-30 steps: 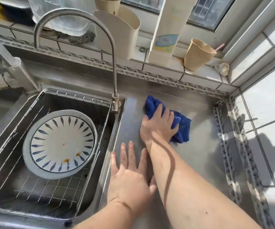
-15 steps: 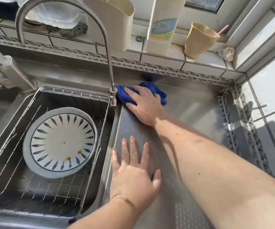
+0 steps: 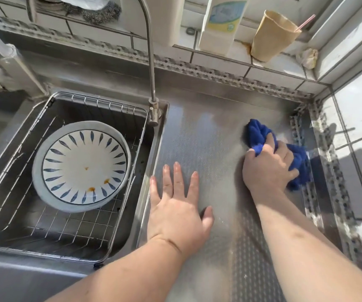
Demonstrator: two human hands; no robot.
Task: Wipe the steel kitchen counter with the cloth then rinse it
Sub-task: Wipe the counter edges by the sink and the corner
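With your right hand (image 3: pixel 269 168) bunching the blue cloth (image 3: pixel 257 132) at the bench's (image 3: pixel 199 136) right edge and left hand (image 3: pixel 175 208) flat, you risk missing corner grime.

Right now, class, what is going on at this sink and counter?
A person is wiping the steel counter. The right hand has a grip on a bunched blue cloth and presses it to the counter near its right edge. The left hand lies flat on the counter beside the sink, fingers spread. A stained plate sits in a wire basket in the sink. No water shows at the tap, so rinsing is not yet done.
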